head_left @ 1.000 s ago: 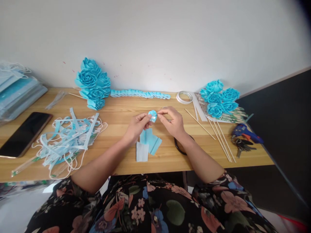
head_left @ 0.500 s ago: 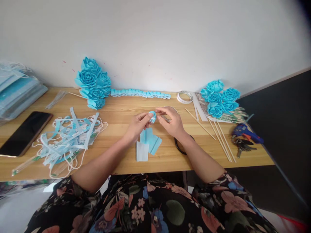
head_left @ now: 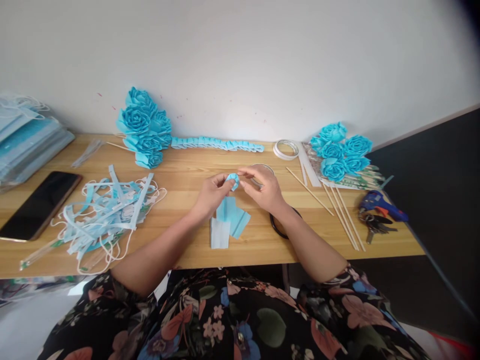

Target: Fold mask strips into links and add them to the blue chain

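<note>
My left hand pinches a small folded piece of blue mask fabric between thumb and fingers. Close on its right side is my right hand, its fingers bent and thumb slightly apart from the index finger. Whether those fingertips touch the piece I cannot tell. Below the hands, flat pieces of blue fabric lie on the wooden table, with a whitish piece overlapping them. Part of a roll of tape shows behind my right hand, and a black ring lies partly under that forearm.
Cut mask strips and ear loops lie heaped left, by a phone and stacked masks. Blue fabric roses and a pleated strip line the wall. Right are more roses, sticks, a glue gun, keys.
The small blue piece has turned slightly in my left fingers and shows a different side. My right fingertips have shifted a little to the left; the other things stay put.
</note>
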`<state>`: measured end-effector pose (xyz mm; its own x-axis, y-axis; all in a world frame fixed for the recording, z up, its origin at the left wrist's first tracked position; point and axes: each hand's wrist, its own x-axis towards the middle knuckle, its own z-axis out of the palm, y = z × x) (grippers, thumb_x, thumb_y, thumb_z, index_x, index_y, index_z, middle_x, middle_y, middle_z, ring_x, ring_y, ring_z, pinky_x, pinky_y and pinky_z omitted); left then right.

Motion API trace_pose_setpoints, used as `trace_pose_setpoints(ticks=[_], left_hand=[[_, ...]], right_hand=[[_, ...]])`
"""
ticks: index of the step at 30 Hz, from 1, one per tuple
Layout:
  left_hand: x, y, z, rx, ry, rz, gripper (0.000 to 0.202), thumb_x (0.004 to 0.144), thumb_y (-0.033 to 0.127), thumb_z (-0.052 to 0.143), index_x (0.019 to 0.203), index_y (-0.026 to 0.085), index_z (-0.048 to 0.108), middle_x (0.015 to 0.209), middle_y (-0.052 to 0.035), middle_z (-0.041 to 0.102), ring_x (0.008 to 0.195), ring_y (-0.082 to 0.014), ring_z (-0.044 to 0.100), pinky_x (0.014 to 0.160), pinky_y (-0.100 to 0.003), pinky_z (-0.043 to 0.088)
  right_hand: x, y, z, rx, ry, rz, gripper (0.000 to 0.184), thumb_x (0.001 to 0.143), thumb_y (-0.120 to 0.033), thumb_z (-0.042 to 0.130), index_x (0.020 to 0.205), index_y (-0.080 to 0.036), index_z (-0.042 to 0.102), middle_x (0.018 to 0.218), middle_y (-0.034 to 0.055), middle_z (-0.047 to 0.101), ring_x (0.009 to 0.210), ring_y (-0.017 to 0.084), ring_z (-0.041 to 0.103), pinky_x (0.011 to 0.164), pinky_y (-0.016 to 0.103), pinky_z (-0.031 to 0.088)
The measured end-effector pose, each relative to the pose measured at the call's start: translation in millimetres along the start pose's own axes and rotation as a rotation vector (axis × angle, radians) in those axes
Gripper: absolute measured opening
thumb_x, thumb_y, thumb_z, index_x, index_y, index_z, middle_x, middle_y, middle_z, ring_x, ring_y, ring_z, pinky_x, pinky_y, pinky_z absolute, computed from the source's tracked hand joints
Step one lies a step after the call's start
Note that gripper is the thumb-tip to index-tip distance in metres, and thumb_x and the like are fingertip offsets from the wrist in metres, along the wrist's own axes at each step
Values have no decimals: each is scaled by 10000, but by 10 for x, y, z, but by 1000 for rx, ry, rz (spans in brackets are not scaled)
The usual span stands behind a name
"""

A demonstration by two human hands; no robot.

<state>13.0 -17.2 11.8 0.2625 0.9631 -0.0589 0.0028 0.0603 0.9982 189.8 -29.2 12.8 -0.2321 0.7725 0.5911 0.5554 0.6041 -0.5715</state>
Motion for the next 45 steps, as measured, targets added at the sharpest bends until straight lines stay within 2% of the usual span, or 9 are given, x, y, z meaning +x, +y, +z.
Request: trace_pose_setpoints(ticks=[8,12,17,23,28,32,36,41,45], left_hand=[[8,7,-1,25,35,3,236,761,378,629,665,167,584,551,41,490,522,-84,404,523,-229,313],[19,-1,-7,-4,58,5,248,760,379,633,650,168,561,540,43,479,509,-80,398,519,-230,306],[8,3,4,-35,40,-2,264,764,396,643,656,164,578,555,35,505,513,-77,418,521,-228,315],[-3,-5,9,-38,-15,-3,269,780,413,653,691,164,608,570,37,514,532,-80,432,533,-228,332],[-2,-23,7,-36,-62,5,308,801,454,653,693,168,613,583,33,518,531,-81,431,539,-230,351],[7,-38,-8,15,-69,12,346,820,493,637,701,169,613,620,22,541,551,-87,448,539,-229,350],[14,-47,-21,81,-84,35,338,832,473,625,687,168,606,610,27,527,546,-85,430,536,-230,337],[18,-42,-32,83,-18,55,304,804,437,661,686,163,599,572,37,522,518,-78,451,520,-216,357],[28,-20,-38,-33,30,8,316,752,443,716,805,160,587,683,3,634,622,-129,636,575,-234,490]], right_hand=[[-4,13,-77,229,-154,76,346,929,-395,569,1248,-276,630,1207,53,689,1099,213,629,936,394,530],[-31,70,-53,375,-118,255,372,962,-444,512,1274,-272,617,1215,55,699,1135,213,645,979,397,519],[-22,105,-7,382,-80,444,349,922,-425,584,1225,-263,650,1068,39,736,1000,200,689,919,372,542],[-30,113,-1,459,-71,469,352,897,-427,617,1205,-264,668,940,12,700,918,174,674,865,329,559],[-42,139,-6,466,-66,452,359,908,-437,592,1213,-259,656,970,13,703,898,165,671,854,325,567],[-18,117,-39,476,-156,428,397,916,-456,572,1251,-251,627,1050,34,712,962,182,674,874,340,557],[-3,69,-42,475,-213,405,412,897,-457,600,1247,-240,626,1025,34,707,957,183,669,867,338,547],[65,95,-127,343,-79,396,415,923,-472,541,1241,-221,630,1072,52,718,973,181,665,838,311,535],[153,238,-517,-41,109,421,316,927,-394,512,1096,-187,681,1061,68,735,976,205,666,814,313,519]])
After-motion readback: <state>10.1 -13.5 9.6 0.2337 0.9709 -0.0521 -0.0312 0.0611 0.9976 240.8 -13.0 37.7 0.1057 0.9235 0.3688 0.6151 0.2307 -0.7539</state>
